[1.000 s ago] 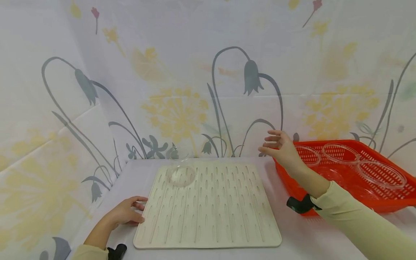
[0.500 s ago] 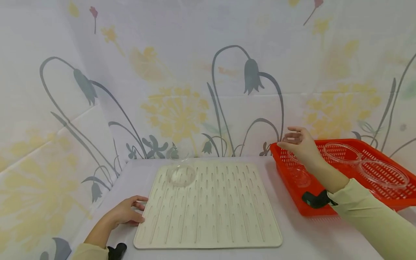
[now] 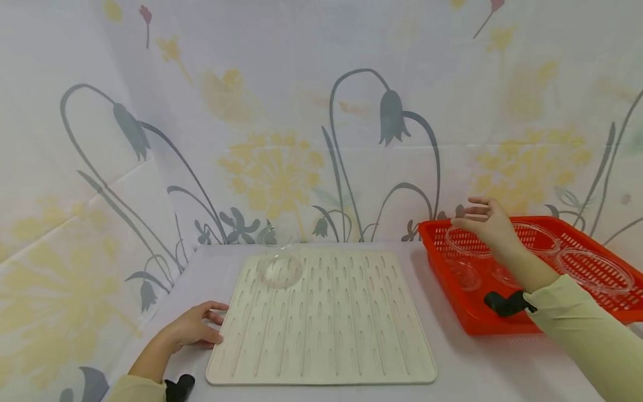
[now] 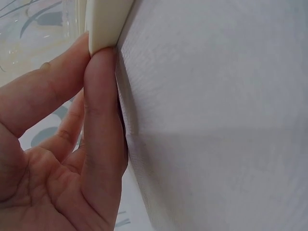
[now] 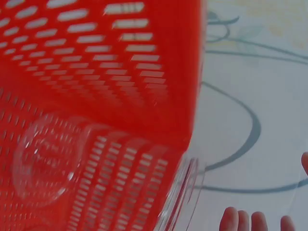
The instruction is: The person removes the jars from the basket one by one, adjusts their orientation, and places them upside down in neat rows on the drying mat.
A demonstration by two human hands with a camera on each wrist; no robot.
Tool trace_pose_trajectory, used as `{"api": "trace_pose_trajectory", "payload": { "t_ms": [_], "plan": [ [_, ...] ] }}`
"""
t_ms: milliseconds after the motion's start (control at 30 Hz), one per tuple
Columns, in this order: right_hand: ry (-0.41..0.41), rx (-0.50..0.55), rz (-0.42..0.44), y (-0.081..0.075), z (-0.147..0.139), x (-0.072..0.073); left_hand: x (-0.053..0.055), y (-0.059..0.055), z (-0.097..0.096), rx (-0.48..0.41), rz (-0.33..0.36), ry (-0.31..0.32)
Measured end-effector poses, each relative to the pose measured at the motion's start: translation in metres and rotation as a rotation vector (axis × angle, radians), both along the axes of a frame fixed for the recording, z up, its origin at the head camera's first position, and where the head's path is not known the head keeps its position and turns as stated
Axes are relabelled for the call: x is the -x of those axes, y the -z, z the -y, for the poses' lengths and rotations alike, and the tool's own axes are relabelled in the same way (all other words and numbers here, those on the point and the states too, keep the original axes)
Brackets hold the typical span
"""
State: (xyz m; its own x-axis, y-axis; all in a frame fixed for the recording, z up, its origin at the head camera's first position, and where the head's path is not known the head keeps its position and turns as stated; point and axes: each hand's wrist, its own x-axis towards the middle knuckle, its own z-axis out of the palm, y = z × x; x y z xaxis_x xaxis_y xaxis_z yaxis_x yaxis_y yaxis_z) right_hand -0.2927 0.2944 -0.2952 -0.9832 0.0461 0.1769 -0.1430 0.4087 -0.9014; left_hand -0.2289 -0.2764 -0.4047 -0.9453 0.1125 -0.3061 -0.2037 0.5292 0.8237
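Note:
My left hand (image 3: 193, 326) is at the left edge of a cream ridged drying mat (image 3: 326, 335). In the left wrist view, two digits (image 4: 102, 96) pinch the mat's edge (image 4: 106, 24). On the mat's back left stands a clear, round cup-like vessel (image 3: 279, 273). My right hand (image 3: 494, 226), its fingers spread and nothing in them, hovers over the back left of a red plastic basket (image 3: 454, 312). Several clear round vessels (image 3: 595, 272) sit in the basket. Only some right fingertips (image 5: 259, 224) show in the right wrist view.
White cloth (image 3: 412, 262) covers the tabletop. A flower-printed sheet (image 3: 301, 111) hangs as a wall behind and on the left. The basket's slotted wall (image 5: 110, 62) rises close to the right wrist camera. Each wrist carries a black camera mount (image 3: 509, 304).
My right hand has moved right, from the basket's left side to above its back left part. The left hand, mat and clear vessel on it stay as they were.

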Motion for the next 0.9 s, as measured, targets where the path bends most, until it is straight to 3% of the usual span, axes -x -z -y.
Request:
{"api": "trace_pose_trajectory", "payload": {
  "t_ms": [467,900],
  "plan": [
    [0.032,-0.076,0.057,0.006,-0.035,0.005,0.0,-0.004,-0.004,0.013,-0.007,-0.017],
    [0.029,-0.05,0.11,0.014,-0.05,0.006,0.0,-0.002,-0.004,0.006,-0.008,-0.01]
  ]
}}
